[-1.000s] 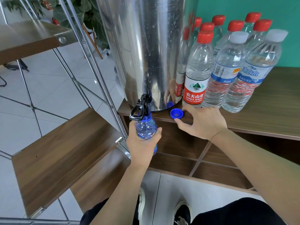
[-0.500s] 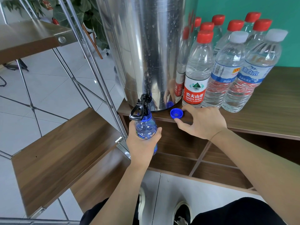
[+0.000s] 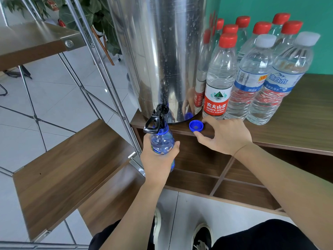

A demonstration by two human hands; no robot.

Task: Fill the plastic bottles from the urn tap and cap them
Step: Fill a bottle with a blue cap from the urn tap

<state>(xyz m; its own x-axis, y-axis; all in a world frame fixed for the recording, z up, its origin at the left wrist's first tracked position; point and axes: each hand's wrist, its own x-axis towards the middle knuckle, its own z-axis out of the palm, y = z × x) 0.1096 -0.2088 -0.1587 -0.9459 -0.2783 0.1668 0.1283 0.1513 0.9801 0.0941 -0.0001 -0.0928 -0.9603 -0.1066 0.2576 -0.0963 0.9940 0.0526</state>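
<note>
Head | left hand grips blue bottle; red-label bottle reads "NONGFU SPRING"

- The left hand is gripping the blue bottle from behind, fingers wrapping its left side and the thumb pressing its right side.
- The left forearm is rising from the bottom of the view, wrist straight.
- The right hand is resting palm down at the shelf edge, fingers loosely spread, thumb and forefinger lying on either side of the blue cap; whether they touch it cannot be told.
- The right forearm is reaching in from the lower right.
</note>
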